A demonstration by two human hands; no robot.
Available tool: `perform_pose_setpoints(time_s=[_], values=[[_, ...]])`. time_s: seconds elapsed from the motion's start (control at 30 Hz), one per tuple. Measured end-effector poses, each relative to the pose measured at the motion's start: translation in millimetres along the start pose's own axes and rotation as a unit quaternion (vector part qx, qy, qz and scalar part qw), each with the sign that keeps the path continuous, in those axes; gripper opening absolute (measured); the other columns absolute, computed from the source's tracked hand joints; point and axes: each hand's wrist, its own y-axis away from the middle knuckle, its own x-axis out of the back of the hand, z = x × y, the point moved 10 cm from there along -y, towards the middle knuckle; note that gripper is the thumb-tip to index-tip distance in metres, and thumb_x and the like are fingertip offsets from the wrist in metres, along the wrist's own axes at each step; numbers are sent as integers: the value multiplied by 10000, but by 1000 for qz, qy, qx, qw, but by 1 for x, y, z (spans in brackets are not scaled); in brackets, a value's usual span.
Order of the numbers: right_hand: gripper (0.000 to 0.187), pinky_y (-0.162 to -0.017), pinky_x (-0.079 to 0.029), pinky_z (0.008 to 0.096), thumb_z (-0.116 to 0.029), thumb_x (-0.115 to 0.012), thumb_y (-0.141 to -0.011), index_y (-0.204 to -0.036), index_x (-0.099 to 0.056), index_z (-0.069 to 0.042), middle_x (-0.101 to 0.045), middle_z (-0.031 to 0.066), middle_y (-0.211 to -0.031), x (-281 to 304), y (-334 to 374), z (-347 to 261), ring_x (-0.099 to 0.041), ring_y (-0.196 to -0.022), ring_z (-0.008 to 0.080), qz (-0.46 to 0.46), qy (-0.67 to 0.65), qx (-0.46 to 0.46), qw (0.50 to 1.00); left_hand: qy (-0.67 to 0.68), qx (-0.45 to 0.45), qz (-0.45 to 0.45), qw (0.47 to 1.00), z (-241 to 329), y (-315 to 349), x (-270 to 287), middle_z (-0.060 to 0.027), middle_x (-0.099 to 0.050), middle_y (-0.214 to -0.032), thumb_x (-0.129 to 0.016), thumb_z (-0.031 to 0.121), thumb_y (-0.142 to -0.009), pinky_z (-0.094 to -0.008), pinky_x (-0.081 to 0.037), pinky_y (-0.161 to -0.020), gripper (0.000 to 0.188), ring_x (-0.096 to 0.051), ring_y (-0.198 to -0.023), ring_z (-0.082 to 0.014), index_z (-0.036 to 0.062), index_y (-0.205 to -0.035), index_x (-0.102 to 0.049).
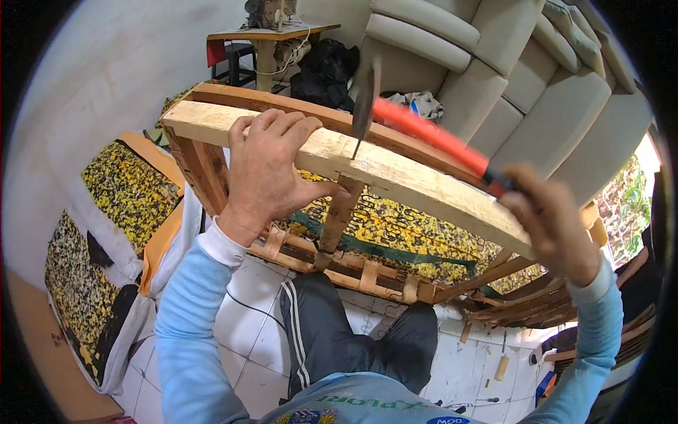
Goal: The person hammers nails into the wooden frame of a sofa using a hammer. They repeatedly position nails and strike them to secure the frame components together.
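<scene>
A pale wooden beam (424, 184) runs across the top of a furniture frame in front of me. My left hand (268, 159) grips it, with the fingers bent over its upper face and the thumb stretched toward a short upright post (337, 220) below. In my right hand (554, 219) is a hammer (434, 134) with a red and black handle, and its dark head is over the beam, right of my left hand. A thin dark nail (355, 150) seems to stand in the beam under the hammer head; motion blur hides whether they touch.
Yellow-and-black speckled foam (395, 226) shows inside the frame, and more foam pieces (131, 191) lean at the left wall. A grey sofa (508, 78) stands behind. At the far wall is a table (275, 32) with a machine. Loose tools, including a screwdriver (502, 366), lie on the white tiles.
</scene>
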Motion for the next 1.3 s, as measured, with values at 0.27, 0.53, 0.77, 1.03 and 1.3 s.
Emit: perform_pose_setpoints(time_s=[0.27,0.53,0.77,1.03,1.3], values=[[269,-856,-467,377,-210,-521,-1090,-1292,-590,-45,-617,114,-1064,32,21,10,-605,-907,244,131,-38,119,983,22,3,4,1000,3,3,-6,-75,-701,-1236,-895,703,-551,-501,-349,-1084,932,-589,-1241,-316,119,-1251,-701],[374,-563,-328,238,-382,-428,-1144,-1097,-586,-46,-475,6,-832,102,19,44,-449,-679,82,294,-390,73,870,13,2,-2,1000,0,6,-2,-83,-702,-1240,-902,690,-550,-498,-352,-1092,936,-594,-1234,-315,105,-1252,-698],[258,-700,-491,360,-164,-571,-1070,-1269,-619,-6,-654,120,-1049,10,4,23,-620,-834,220,27,23,-58,998,5,4,-2,1000,-1,4,1,-89,-701,-1241,-888,717,-554,-503,-346,-1098,945,-594,-1234,-317,101,-1245,-701],[239,-705,-486,389,-276,-538,-1089,-1080,-611,-49,-623,139,-906,11,19,32,-621,-810,285,125,-172,10,977,31,1,3,1000,2,2,-7,-94,-700,-1247,-880,729,-555,-504,-341,-1102,965,-590,-1246,-324,99,-1262,-701],[292,-651,-379,287,-354,-461,-1137,-1134,-599,-96,-491,-1,-872,99,28,34,-470,-729,85,279,-386,107,873,15,5,3,1000,-2,9,-3,-90,-699,-1246,-885,716,-553,-500,-343,-1098,951,-593,-1243,-314,102,-1256,-702]])
